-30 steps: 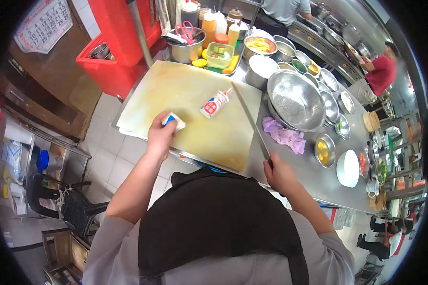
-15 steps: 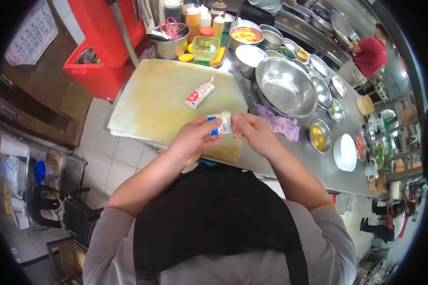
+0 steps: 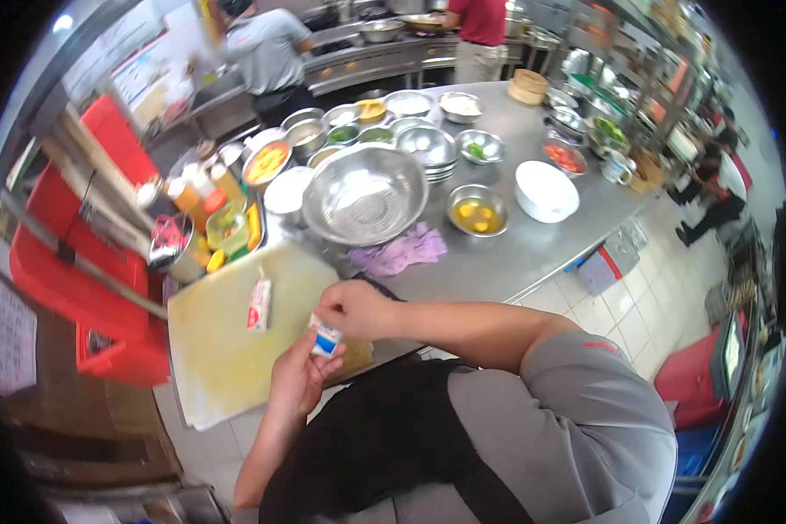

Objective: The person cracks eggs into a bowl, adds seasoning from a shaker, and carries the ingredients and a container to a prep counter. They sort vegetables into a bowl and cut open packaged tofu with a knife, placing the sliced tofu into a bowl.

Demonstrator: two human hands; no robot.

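A small white packet with a blue band (image 3: 325, 337) is held in my left hand (image 3: 299, 375), fingers and thumb closed around it. At its upper end my right hand (image 3: 358, 309) is pinched shut, and the fingers hide what part they grip. Both hands are over the near right part of the yellowed white cutting board (image 3: 210, 349). On that board, left of the hands, lies a white and red tube-shaped package (image 3: 258, 306) with a twisted end.
Behind the hands stand a large perforated steel bowl (image 3: 365, 194), a purple cloth (image 3: 402, 251), a bowl of egg yolks (image 3: 478, 215) and a white bowl (image 3: 547, 192). Squeeze bottles (image 3: 186, 197) and a red bin (image 3: 79, 262) are at left. Two people (image 3: 271, 52) work near the stoves.
The camera view has swung to the right, so the board and hands appear further left. Both hands stay on the packet, the right now at its upper end.
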